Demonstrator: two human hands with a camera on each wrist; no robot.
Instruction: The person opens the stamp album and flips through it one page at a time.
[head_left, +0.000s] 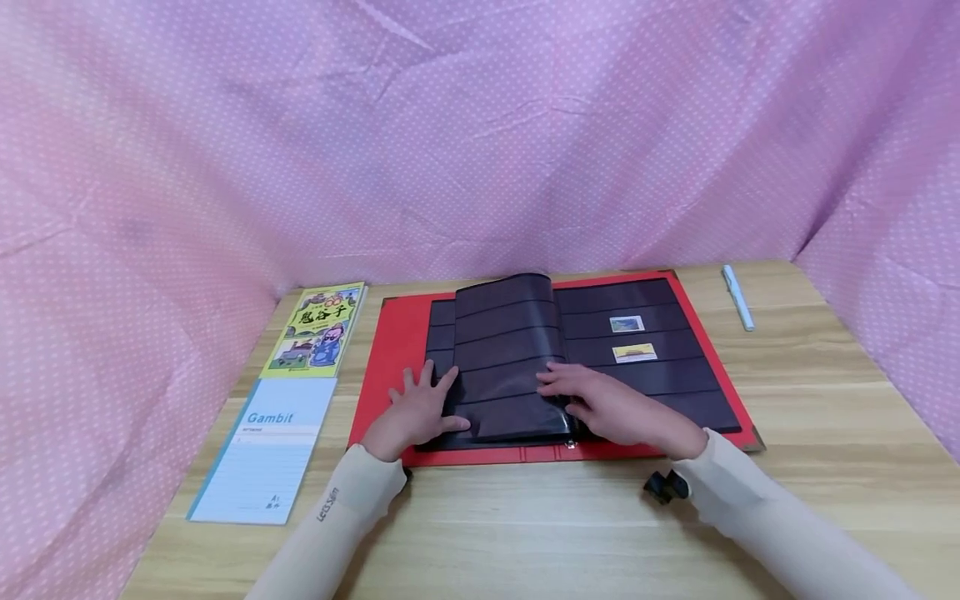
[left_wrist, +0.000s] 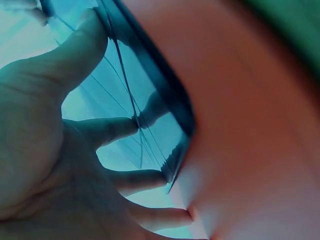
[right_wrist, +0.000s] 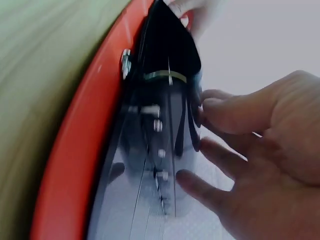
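Observation:
A stamp album with a red cover [head_left: 399, 333] lies spread on the table. One black page [head_left: 502, 337] bulges up near the spine, over the left-hand pages. My left hand [head_left: 416, 412] rests with spread fingers at the left edge of that page; in the left wrist view, fingertips meet its glossy surface. Beside the spine, my right hand [head_left: 611, 404] touches the bulging page with loosely bent fingers. Metal binder rings [right_wrist: 161, 125] show below it in the right wrist view. On the right-hand page sit a blue stamp [head_left: 627, 324] and a yellow stamp [head_left: 634, 353].
Left of the album lie a yellow illustrated book [head_left: 315, 329] and a pale blue notebook [head_left: 262, 450]. A light blue pen [head_left: 738, 297] lies at the right rear. Pink dotted cloth [head_left: 480, 150] hangs behind the wooden table [head_left: 525, 533].

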